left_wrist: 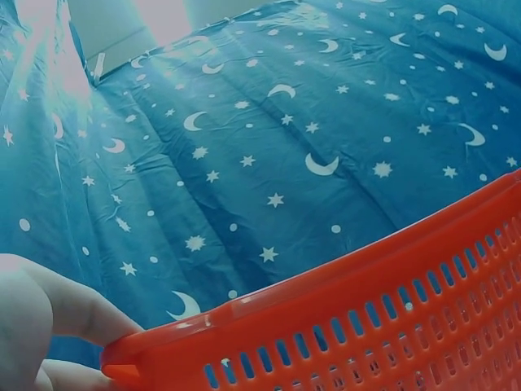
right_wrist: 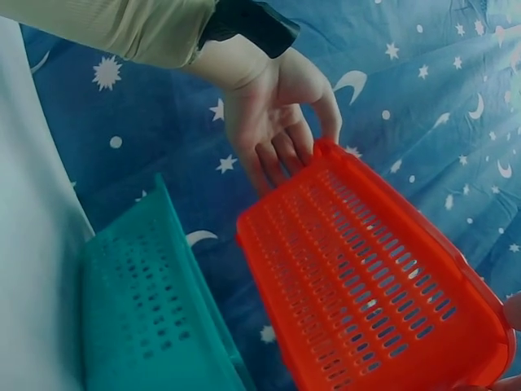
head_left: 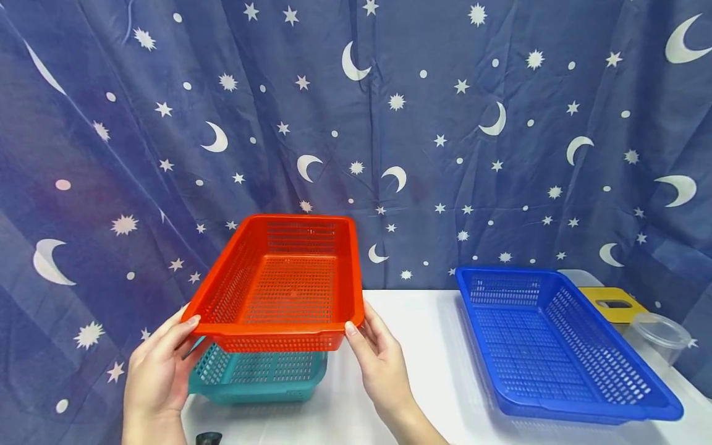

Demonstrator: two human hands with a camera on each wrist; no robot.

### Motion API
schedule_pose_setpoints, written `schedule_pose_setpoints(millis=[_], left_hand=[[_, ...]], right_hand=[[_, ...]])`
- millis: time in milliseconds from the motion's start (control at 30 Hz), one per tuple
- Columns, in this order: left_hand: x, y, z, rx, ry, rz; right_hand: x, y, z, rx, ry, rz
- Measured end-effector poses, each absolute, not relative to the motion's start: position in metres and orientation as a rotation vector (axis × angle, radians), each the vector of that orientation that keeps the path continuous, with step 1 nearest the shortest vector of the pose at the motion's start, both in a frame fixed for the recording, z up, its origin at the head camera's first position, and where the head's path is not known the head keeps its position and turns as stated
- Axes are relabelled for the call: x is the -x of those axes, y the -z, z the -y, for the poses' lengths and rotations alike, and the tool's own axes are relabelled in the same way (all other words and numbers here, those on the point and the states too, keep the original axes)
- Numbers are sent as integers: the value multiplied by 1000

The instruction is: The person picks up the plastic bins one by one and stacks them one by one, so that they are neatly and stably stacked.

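Both hands hold an empty red plastic basket [head_left: 289, 290] by its two near corners, raised above a teal basket [head_left: 256, 377]. My left hand [head_left: 158, 364] grips the left corner, thumb over the rim and fingers beneath. At the right corner, my right hand [head_left: 384, 364] has its thumb on the rim and fingers under it. In the left wrist view the red basket's slotted side [left_wrist: 366, 326] fills the lower right. From the right wrist view, a gap separates the red basket [right_wrist: 366, 277] from the teal basket [right_wrist: 146, 301] standing on the table.
A blue basket [head_left: 534, 346] stands on the right of the white table [head_left: 423, 358]. Beyond its right side are a yellow object [head_left: 612, 300] with a cut-out and a clear lidded tub [head_left: 662, 334]. A star-and-moon curtain [head_left: 423, 154] hangs behind the table.
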State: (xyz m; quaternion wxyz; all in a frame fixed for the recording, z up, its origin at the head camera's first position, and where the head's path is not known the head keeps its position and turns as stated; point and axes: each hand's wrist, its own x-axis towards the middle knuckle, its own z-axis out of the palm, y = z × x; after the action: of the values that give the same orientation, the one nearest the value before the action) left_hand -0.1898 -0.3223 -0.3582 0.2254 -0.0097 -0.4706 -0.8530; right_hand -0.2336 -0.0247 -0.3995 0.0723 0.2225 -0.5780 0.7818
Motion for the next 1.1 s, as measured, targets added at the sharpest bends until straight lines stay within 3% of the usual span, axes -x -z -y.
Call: schedule_pose_setpoints(millis=[1100], left_hand=[[196,361,330,-398,2243,1359]], right_hand=[[235,419,44,-661,-2410,1783]])
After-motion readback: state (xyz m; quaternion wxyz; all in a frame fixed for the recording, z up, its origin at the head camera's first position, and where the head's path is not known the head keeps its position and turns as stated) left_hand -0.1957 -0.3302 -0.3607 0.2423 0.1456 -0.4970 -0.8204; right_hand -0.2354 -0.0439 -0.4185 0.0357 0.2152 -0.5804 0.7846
